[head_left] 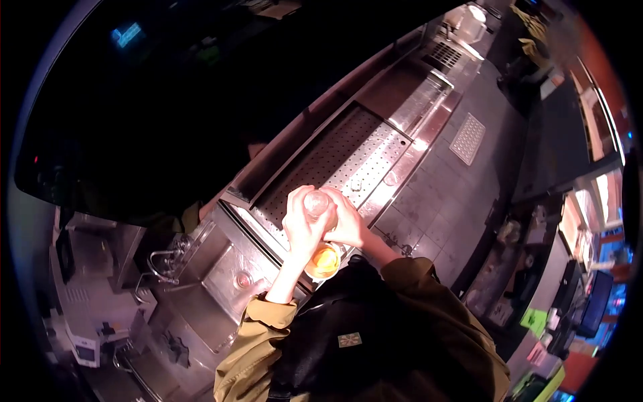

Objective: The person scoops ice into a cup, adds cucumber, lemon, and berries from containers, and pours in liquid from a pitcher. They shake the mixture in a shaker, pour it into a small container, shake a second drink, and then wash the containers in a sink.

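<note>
Left hand (300,228) and right hand (349,224) are closed together round a clear glass (317,202), fingers wrapped on either side so only its top shows between them. What is in the glass cannot be made out. It is held up over the near edge of the steel counter (395,171), just in front of the person's chest.

Directly below the hands stands a cup (324,261) of yellow-orange liquid, partly hidden by the left wrist. Whether the glass touches the cup cannot be told.

Olive sleeves (261,321) run back from both wrists to a dark front.

Beyond the hands a perforated drain tray (335,157) is sunk into the counter and stretches away toward the far end. Left of the cup lies a steel sink (224,268), with a bent tap (161,261) at its far side.

On the right, a tiled floor (435,208) runs alongside the counter, with a pale grate (467,137) set into it. Past that, a second counter is crowded with small things too blurred to name.
</note>
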Demonstrator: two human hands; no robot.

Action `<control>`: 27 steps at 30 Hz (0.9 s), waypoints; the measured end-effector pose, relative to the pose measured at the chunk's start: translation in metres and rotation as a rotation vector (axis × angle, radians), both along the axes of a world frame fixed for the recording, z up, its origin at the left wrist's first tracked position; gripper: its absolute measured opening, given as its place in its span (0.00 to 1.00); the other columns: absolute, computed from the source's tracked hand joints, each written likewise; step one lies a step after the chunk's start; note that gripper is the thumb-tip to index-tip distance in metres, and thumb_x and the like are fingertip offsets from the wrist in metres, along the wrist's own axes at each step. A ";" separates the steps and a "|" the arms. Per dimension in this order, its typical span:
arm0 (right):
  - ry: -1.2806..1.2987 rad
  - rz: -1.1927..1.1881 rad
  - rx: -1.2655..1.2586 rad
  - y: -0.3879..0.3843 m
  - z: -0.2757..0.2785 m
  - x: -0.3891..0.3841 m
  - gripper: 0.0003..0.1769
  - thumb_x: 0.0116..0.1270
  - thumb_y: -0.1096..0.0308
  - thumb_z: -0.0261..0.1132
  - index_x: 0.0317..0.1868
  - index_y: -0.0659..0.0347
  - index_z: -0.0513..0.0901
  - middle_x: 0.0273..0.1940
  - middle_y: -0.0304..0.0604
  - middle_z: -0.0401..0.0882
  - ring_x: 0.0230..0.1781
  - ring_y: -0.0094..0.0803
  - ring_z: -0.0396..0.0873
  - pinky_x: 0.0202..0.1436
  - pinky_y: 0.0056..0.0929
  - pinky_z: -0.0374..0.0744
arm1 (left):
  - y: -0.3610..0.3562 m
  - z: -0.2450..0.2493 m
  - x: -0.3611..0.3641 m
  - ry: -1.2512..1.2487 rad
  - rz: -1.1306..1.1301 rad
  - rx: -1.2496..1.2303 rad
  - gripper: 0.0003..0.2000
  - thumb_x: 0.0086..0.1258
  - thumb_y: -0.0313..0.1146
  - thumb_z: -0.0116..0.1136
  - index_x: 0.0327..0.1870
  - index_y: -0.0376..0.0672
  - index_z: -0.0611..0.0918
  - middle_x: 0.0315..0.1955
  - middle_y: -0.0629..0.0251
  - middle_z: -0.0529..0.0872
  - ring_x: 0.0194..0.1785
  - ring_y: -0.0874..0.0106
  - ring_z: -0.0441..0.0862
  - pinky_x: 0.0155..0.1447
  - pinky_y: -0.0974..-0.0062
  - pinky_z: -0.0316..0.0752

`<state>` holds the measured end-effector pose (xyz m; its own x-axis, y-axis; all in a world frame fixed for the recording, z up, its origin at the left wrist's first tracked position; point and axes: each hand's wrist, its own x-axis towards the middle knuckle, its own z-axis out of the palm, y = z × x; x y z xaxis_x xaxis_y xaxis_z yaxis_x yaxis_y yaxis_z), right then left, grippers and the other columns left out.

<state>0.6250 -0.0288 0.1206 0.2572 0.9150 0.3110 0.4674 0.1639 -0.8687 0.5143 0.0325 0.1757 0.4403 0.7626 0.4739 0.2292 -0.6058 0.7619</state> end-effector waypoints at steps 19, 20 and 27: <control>1.576 -0.053 -1.065 0.002 -0.100 0.038 0.40 0.60 0.40 0.57 0.63 0.58 0.58 0.57 0.55 0.64 0.51 0.47 0.71 0.51 0.45 0.74 | 0.017 -0.026 -0.028 0.041 -0.136 0.055 0.23 0.55 0.26 0.63 0.52 0.39 0.69 0.50 0.53 0.72 0.58 0.56 0.70 0.61 0.61 0.67; 1.727 -0.046 -1.253 0.013 -0.094 0.035 0.36 0.62 0.41 0.55 0.60 0.61 0.64 0.55 0.55 0.68 0.45 0.48 0.74 0.47 0.41 0.78 | 0.026 -0.027 -0.038 0.101 -0.158 0.107 0.23 0.54 0.26 0.63 0.52 0.40 0.70 0.49 0.53 0.73 0.57 0.55 0.71 0.60 0.60 0.68; 2.002 0.275 -0.741 0.054 -0.063 0.008 0.28 0.67 0.53 0.52 0.60 0.63 0.61 0.53 0.50 0.70 0.49 0.39 0.74 0.49 0.35 0.76 | 0.039 -0.035 -0.045 0.110 0.107 -0.033 0.22 0.59 0.26 0.59 0.54 0.36 0.66 0.52 0.48 0.73 0.56 0.60 0.72 0.60 0.65 0.67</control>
<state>0.6328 0.0253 0.0579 -0.4250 0.7705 -0.4750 -0.8859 -0.4619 0.0434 0.4697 0.0710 0.1405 0.4039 0.8220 0.4015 0.3739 -0.5489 0.7476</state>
